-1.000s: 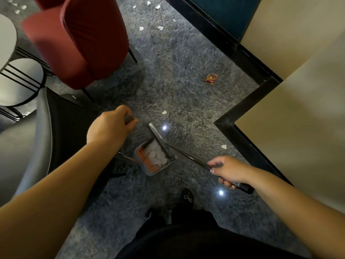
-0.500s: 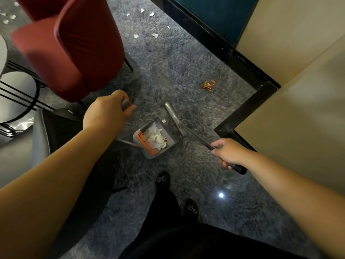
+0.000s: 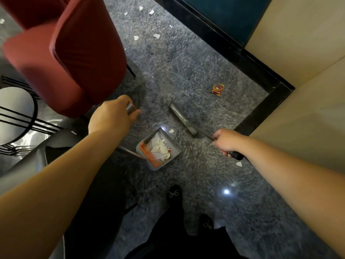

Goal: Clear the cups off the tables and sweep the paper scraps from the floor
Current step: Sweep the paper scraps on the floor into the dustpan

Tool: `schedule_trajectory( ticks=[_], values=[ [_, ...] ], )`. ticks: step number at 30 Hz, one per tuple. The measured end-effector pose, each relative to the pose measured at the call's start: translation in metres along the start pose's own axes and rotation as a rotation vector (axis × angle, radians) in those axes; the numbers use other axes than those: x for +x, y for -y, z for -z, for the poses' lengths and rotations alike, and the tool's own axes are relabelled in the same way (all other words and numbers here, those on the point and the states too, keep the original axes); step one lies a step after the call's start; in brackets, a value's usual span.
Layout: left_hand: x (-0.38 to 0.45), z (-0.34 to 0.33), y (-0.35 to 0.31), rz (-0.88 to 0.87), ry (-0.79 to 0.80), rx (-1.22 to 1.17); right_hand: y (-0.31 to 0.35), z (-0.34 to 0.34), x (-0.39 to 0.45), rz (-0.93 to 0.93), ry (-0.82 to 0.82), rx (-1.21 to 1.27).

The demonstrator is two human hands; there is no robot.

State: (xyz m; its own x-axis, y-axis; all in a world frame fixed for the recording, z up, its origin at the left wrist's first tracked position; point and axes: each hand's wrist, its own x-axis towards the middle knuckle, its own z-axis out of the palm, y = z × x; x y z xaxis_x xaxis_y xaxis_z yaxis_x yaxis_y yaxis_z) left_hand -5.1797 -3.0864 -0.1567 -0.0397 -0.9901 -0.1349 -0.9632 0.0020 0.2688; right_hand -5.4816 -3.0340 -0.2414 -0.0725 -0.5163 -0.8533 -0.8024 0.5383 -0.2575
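Note:
My left hand (image 3: 112, 116) grips the top of the long handle of a grey dustpan (image 3: 158, 149), which stands on the floor holding several white paper scraps. My right hand (image 3: 226, 142) grips the black handle of a broom (image 3: 183, 118), whose grey head lies on the floor just right of the pan. One white scrap (image 3: 171, 131) lies at the pan's mouth, another scrap (image 3: 239, 163) sits under my right wrist. A red wrapper (image 3: 217, 89) lies farther off near the wall corner. More scraps (image 3: 156, 36) are scattered at the top of the floor.
A red armchair (image 3: 74, 58) stands close on the left, a grey chair (image 3: 37, 165) under my left arm. A round white table with a black wire base (image 3: 16, 113) is at far left. A black skirting (image 3: 261, 109) and beige wall corner close the right. My black shoes (image 3: 174, 193) stand below.
I have stepped forward; the dustpan and broom moved along the floor toward the wall corner. The broom head swung ahead of the pan. Both hands kept their grips.

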Motion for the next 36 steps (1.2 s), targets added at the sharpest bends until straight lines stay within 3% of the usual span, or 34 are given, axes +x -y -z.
schedule_trajectory(
  ticks=[5,9,16,22,29,36],
  values=[
    [0.014,0.0,0.017,0.003,0.006,0.008,0.047,0.007,0.012,0.03,0.114,-0.196],
    [0.023,-0.001,0.017,0.004,0.026,0.027,0.063,0.012,0.011,0.055,0.183,-0.195],
    [0.028,0.0,0.021,0.002,0.013,0.019,0.02,0.013,-0.012,0.009,0.155,0.114],
    [0.02,0.007,0.018,-0.019,0.026,-0.078,-0.011,-0.011,-0.04,0.009,0.11,0.219],
    [0.022,0.015,-0.022,-0.251,0.224,0.005,-0.058,-0.026,-0.073,-0.072,0.044,0.434],
    [0.002,-0.002,-0.107,-0.47,0.284,0.004,-0.124,-0.031,-0.122,-0.138,-0.016,0.584]
  ],
)
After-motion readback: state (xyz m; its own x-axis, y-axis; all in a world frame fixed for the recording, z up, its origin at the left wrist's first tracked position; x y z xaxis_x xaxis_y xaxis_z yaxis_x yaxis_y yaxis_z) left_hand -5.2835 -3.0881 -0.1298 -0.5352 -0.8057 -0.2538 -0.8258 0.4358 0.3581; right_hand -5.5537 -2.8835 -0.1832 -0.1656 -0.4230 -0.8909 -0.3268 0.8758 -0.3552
